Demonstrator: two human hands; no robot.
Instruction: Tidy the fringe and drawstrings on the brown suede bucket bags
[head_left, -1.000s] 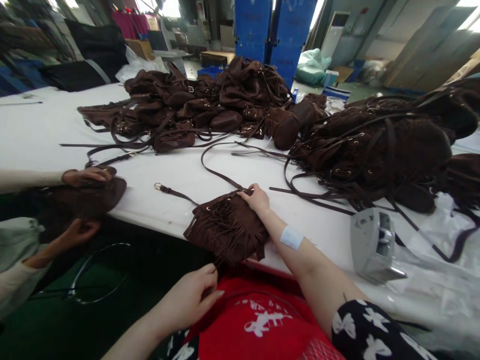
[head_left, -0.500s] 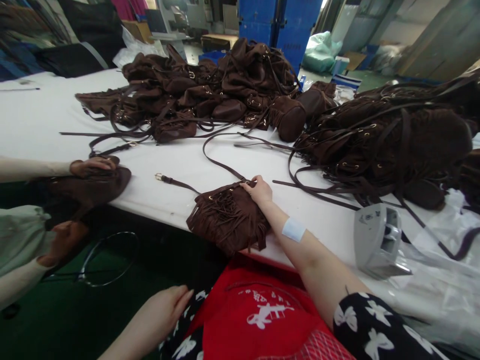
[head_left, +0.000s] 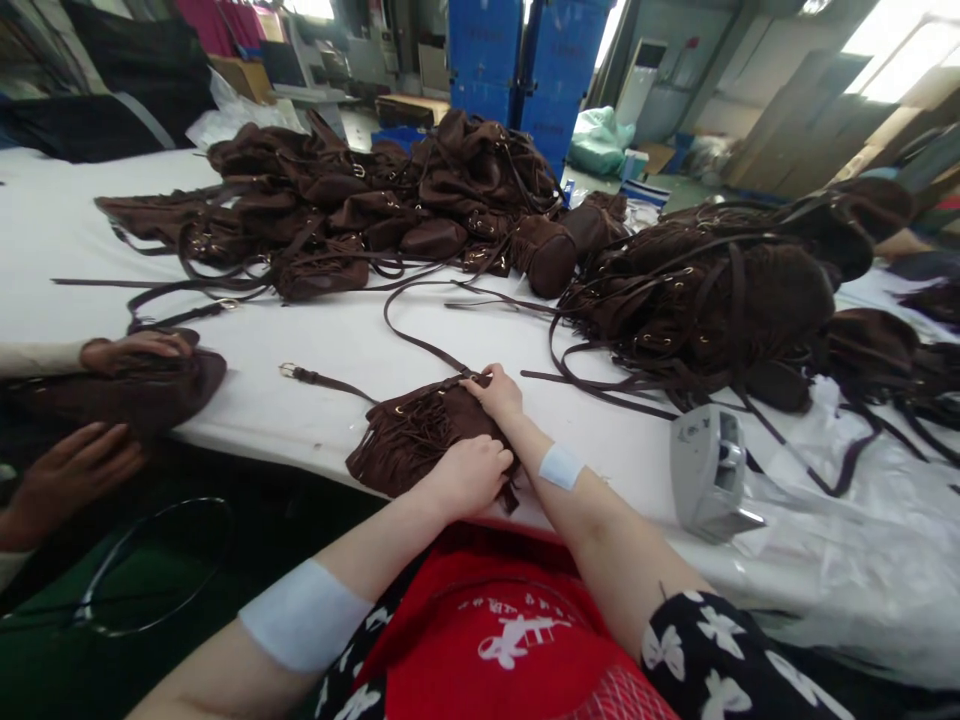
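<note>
A dark brown fringed handbag [head_left: 405,430] lies at the table's front edge before me, its buckled strap [head_left: 322,382] stretching out to the left. My right hand [head_left: 496,392] pinches the bag's top edge near the base of the long strap [head_left: 424,335]. Lower down, my left hand [head_left: 478,472] rests on the bag's front with curled fingers closed at the fringe near the right side; its fingertips are partly hidden. A pale blue patch [head_left: 561,466] is on my right forearm and a larger one [head_left: 304,612] on my left.
A heap of brown bags [head_left: 450,200] spreads across the back of the white table [head_left: 277,430], and another pile [head_left: 697,300] stands at right. A grey tape dispenser [head_left: 705,465] sits beside clear plastic [head_left: 847,560]. At left, a co-worker's hands [head_left: 135,350] handle another bag.
My left hand has come up from beside my lap onto the bag's front. My right hand keeps its hold. The view has shifted, and the co-worker's lower hand has spread its fingers.
</note>
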